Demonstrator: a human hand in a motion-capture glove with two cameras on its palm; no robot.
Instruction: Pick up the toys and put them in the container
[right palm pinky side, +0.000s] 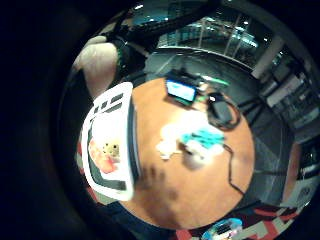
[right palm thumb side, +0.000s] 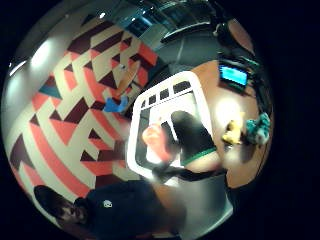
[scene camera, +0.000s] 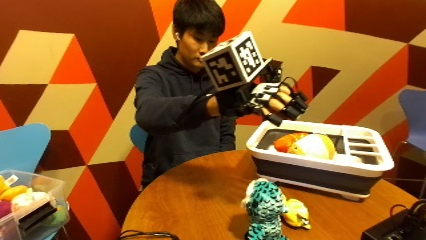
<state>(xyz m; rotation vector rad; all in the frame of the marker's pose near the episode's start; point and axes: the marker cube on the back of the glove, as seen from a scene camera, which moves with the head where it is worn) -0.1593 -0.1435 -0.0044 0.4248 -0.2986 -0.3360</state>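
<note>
Table carries the container at its edge, orange and yellow toys already inside. Teal toy stands upright mid-table, a yellow toy touching it. Right hand hovers above the container, fingers loosely spread, holding nothing. Advised: descend on the teal toy's body, avoiding its neighbour

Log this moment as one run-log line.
right hand: open, above container | container: orange-and-white toys inside | table: teal plush, yellow toy remaining
</note>
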